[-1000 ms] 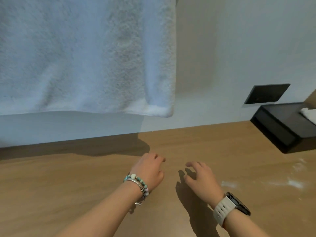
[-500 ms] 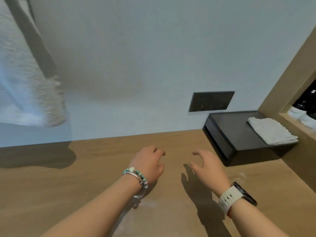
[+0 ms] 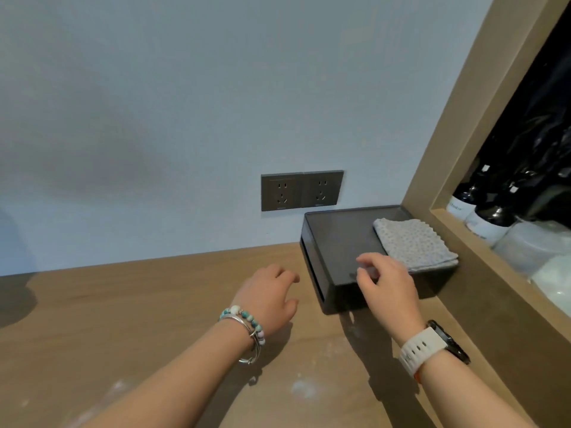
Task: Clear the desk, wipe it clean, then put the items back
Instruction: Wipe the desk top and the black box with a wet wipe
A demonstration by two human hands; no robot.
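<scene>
Head view is showing two bare forearms reaching forward over a wooden tabletop (image 3: 123, 319), where pale whitish smudges (image 3: 304, 389) are lying nearest the camera, between the arms. The left hand (image 3: 265, 299), wearing beaded bracelets (image 3: 247, 329) at the wrist, is hovering just above the wood with its fingers loosely curled and slightly spread, gripping nothing. The right hand (image 3: 386, 288), wearing a white-strapped watch (image 3: 432, 347), is reaching a little farther and is hanging over the near edge of a low black box (image 3: 333, 239); its fingers (image 3: 366, 264) are relaxed and bent, closing on nothing, and they are too blurred to tell whether they are touching the lid. The black box is sitting on the tabletop in the far right corner, pushed against the wall and against the wooden side panel. A folded cloth (image 3: 414, 242), pale grey with a bumpy weave, is lying flat on the right part of the box's top, just beyond the right hand and apart from it. Behind the box, a dark double socket plate (image 3: 301, 190) is sitting low on the pale wall (image 3: 216, 103). At the right, a wooden niche (image 3: 482, 251) is holding dark bottles (image 3: 491, 217) with white labels and some pale, indistinct containers.
</scene>
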